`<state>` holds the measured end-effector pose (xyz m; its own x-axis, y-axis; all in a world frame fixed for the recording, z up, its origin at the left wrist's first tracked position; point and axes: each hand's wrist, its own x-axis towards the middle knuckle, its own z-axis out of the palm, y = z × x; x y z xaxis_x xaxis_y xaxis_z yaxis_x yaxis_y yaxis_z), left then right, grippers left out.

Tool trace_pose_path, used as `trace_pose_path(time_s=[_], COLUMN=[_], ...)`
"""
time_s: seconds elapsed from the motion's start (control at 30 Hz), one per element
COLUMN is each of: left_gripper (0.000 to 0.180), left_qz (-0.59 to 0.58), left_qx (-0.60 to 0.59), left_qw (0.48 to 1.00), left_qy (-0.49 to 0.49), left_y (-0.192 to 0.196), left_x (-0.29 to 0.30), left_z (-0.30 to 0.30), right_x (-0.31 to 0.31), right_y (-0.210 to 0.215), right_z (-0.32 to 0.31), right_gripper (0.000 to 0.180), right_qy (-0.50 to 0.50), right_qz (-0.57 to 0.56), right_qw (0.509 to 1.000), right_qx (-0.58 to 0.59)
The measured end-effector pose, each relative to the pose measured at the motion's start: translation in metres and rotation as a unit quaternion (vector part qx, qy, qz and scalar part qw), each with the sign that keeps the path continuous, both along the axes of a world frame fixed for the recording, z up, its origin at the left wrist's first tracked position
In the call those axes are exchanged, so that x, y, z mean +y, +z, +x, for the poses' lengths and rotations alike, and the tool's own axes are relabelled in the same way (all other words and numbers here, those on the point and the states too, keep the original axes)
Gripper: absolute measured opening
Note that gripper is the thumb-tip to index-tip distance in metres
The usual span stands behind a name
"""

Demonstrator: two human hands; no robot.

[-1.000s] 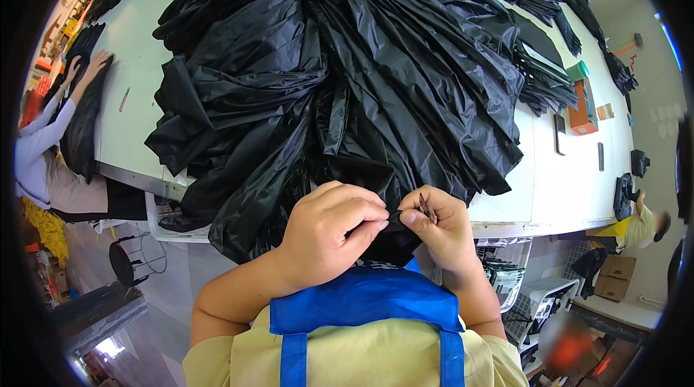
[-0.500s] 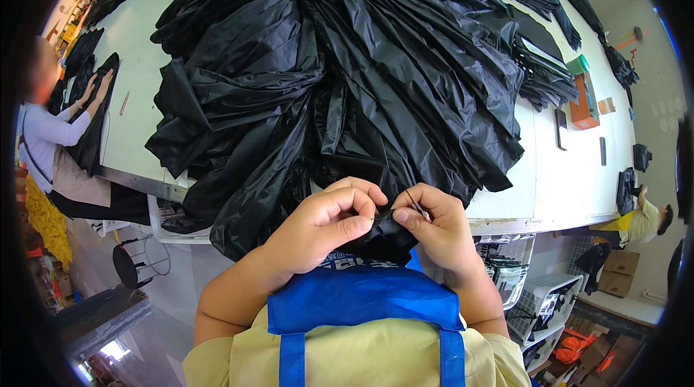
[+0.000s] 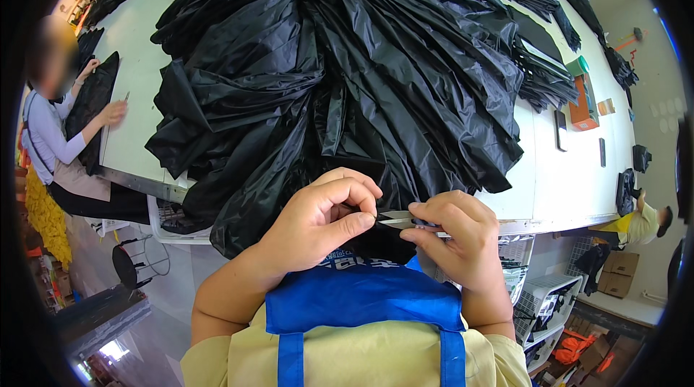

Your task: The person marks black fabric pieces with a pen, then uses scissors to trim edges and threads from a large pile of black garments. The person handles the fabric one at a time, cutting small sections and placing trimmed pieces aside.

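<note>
A huge heap of shiny black fabric [image 3: 405, 76] spreads over the table in front of me. My left hand [image 3: 318, 217] is closed, thumb and forefinger pinched on an edge of the black fabric near my lap; any thread there is too fine to make out. My right hand [image 3: 459, 235] grips a small pair of thread snips [image 3: 395, 220]. The snips' pale blades point left, slightly parted, with their tips right at my left fingertips. Part of the snips' handle is hidden in my right fingers.
The white table [image 3: 506, 202] has its front edge close to me. A phone [image 3: 561, 130] and an orange-brown box [image 3: 584, 103] lie to the right. White baskets [image 3: 538, 300] stand below at right. A co-worker [image 3: 54, 119] sits at the left table, handling black fabric.
My right hand has shifted a little right and turned, and the snips' blades now reach my left fingertips. My left hand barely moved. The left co-worker lifted a tool off the table.
</note>
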<state>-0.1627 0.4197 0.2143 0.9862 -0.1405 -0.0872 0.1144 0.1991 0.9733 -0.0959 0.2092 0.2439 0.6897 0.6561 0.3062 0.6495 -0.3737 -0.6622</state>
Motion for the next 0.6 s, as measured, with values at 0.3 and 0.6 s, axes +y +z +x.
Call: trace_pose_path(time_s=[0.3, 0.6], left_gripper=[0.002, 0.005], left_qz=[-0.009, -0.02], left_qx=[0.009, 0.024], left_qw=[1.0, 0.999], left_qy=[0.0, 0.006], left_y=[0.0045, 0.0056], left_x=[0.0006, 0.0015], left_z=[-0.0003, -0.0006], right_x=[0.004, 0.0026], right_y=[0.0014, -0.0036], right_z=[0.0015, 0.002], right_gripper=[0.021, 0.022], right_qy=[0.009, -0.016], right_qz=[0.017, 0.048], right_qw=[1.0, 0.999], right_qx=[0.024, 0.01])
